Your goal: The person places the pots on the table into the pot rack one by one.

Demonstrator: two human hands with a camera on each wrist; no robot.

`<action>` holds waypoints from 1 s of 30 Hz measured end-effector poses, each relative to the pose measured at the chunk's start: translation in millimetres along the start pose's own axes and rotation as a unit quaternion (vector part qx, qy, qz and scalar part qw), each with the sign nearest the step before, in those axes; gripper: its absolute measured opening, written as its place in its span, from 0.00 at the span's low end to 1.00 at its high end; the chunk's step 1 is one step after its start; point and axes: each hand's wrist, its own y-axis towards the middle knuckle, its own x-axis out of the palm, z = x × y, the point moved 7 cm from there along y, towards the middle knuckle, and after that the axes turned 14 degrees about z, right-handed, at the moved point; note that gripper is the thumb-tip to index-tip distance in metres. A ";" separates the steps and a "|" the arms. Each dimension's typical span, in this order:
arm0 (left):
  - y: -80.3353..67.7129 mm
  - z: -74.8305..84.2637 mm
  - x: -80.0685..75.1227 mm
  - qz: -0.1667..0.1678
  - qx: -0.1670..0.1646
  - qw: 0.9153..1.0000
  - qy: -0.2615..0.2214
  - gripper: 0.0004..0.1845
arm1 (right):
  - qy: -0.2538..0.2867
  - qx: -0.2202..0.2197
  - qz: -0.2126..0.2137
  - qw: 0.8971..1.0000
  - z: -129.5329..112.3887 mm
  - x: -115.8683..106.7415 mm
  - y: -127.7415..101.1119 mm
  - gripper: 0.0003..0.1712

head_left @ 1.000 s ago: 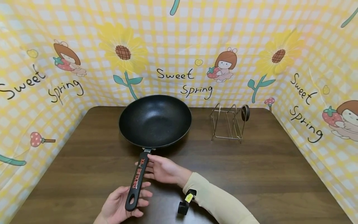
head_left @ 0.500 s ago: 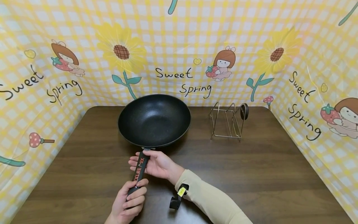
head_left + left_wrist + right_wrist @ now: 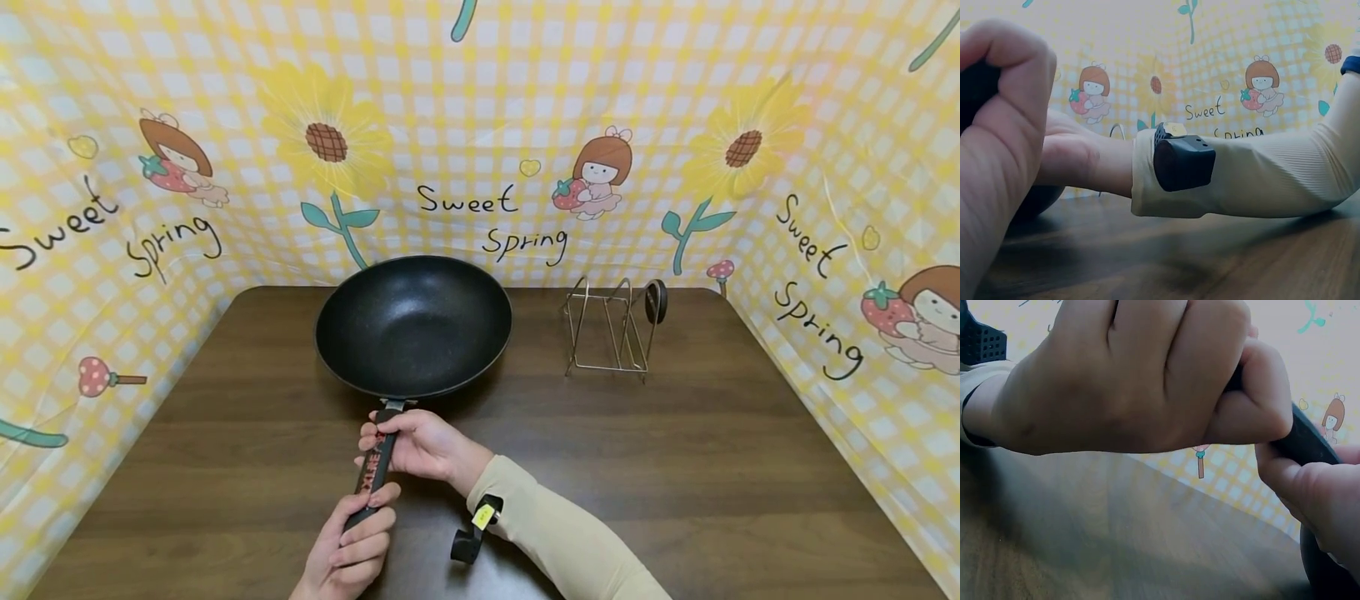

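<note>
Black handle [image 3: 372,473] is already gripped — left hand [image 3: 351,540] and right hand [image 3: 429,448] curled round it — but whether the pan [image 3: 414,329] is lifted off the bench [image 3: 675,467] looks unclear.

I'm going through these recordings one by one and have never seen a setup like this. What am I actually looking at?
There is no machine here: a person works with two bare hands. The widest picture comes from a camera worn on the head, looking forward and down; the two closer ones come from a camera on each wrist. The small black box on the right sleeve is probably one of those. The left hand holds the end of a handle, and the right hand holds it closer to the black pan. To the pan's right, a wire rack stands on the brown table.
</note>
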 end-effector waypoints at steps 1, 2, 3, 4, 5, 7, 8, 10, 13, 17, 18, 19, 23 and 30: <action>-0.3 -0.5 0.3 -0.002 0.000 1.000 0.007 0.09 | -0.001 0.001 -0.003 1.000 0.2 0.2 -0.9 0.09; -0.4 -0.9 0.4 -0.004 0.000 1.000 0.015 0.10 | 0.000 0.001 -0.006 1.000 0.2 0.4 -1.7 0.09; -0.4 -1.2 0.4 -0.004 0.001 1.000 0.020 0.10 | 0.001 0.002 -0.009 1.000 0.1 0.6 -2.4 0.09; -0.4 -1.4 0.2 -0.003 0.001 1.000 0.025 0.10 | -0.002 0.000 -0.011 1.000 -0.2 0.7 -3.1 0.09; -0.3 -1.6 -0.2 0.001 0.002 1.000 0.031 0.11 | -0.003 -0.002 -0.014 1.000 -0.7 0.9 -3.8 0.09; -0.1 -2.0 -1.5 0.011 0.004 0.999 0.042 0.11 | -0.009 -0.009 -0.017 1.000 -2.0 0.9 -4.8 0.10; 0.0 -2.2 -2.5 0.017 0.005 0.999 0.049 0.11 | -0.010 -0.012 -0.017 1.000 -2.5 0.6 -5.3 0.11; 0.1 -2.9 -4.4 0.031 0.010 0.997 0.067 0.12 | -0.018 -0.017 -0.020 1.000 -3.4 0.0 -6.0 0.12; 0.1 -4.9 -7.2 0.057 0.017 0.993 0.103 0.13 | -0.026 -0.021 -0.026 0.999 -4.4 -0.7 -7.2 0.13; 0.3 -7.3 -9.4 0.102 0.025 0.984 0.146 0.15 | -0.039 -0.023 -0.033 0.998 -5.6 0.4 -9.7 0.14; 0.5 -7.7 -9.5 0.113 0.027 0.981 0.155 0.15 | -0.041 -0.025 -0.034 0.998 -6.3 1.0 -10.6 0.14; 1.4 -8.0 -9.9 0.124 0.027 0.978 0.163 0.15 | -0.043 -0.027 -0.035 0.998 -7.5 1.1 -11.6 0.14; 5.2 -7.8 -11.1 0.168 0.031 0.962 0.211 0.18 | -0.060 -0.044 -0.039 0.997 -14.3 0.7 -16.2 0.15; 9.0 -6.1 -16.9 0.251 0.027 0.917 0.311 0.14 | -0.111 -0.077 -0.013 0.991 -26.2 -8.5 -28.0 0.18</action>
